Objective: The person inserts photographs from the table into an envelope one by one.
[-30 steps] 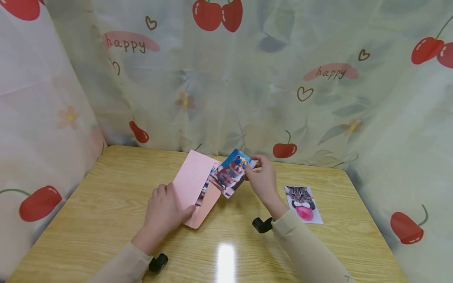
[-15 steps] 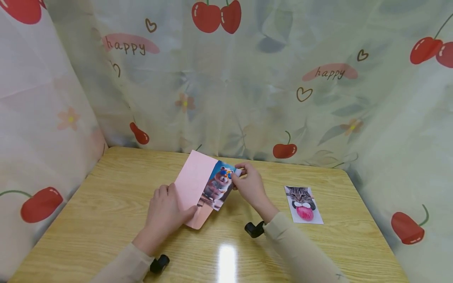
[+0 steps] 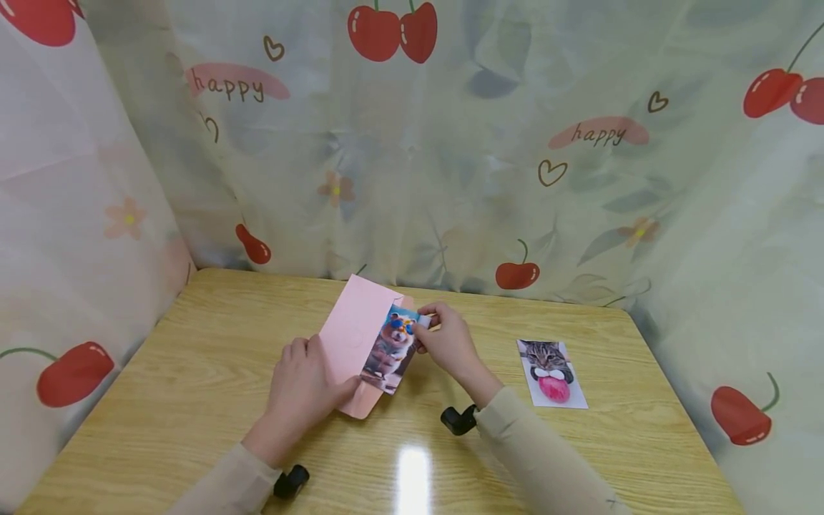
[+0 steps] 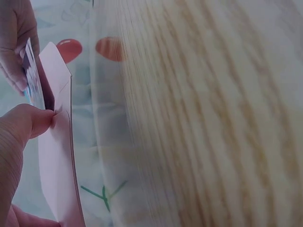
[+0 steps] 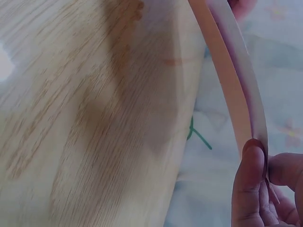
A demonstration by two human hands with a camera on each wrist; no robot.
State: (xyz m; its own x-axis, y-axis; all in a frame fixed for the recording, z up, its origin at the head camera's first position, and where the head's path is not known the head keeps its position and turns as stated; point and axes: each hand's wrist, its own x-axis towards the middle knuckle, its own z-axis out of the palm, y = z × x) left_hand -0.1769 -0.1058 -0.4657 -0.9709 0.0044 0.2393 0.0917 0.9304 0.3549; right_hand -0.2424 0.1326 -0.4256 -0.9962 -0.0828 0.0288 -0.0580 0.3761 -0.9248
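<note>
So, going big to small, we've got a pale cloth (image 3: 412, 157) printed with red cherries, hearts and the word "happy" hanging behind and on both sides. Under that we see a wood-grain tabletop (image 3: 212, 343) with a bright patch of glare near the front. Two beige sleeves (image 3: 547, 458) come in from the bottom, and between them we've got a pink envelope (image 3: 354, 325), tilted, with its peach flap (image 3: 363, 402) folded out to the right. The left hand (image 3: 305, 386) has its grip clamped on the envelope's lower left part, thumb on the front by the mouth. The right hand (image 3: 450, 343) has thumb and fingers together, pinching the top right corner of a bear card (image 3: 388, 354), a furry critter in blue shades. That card sits in front of the flap, its left edge right at the envelope's mouth; we can't tell how far in it goes. Well off to the right we've got a cat card (image 3: 552, 373) flat on the tabletop, picture up, with some pink fluff. Smallest are two black gadgets (image 3: 458, 420), one by each wrist.
</note>
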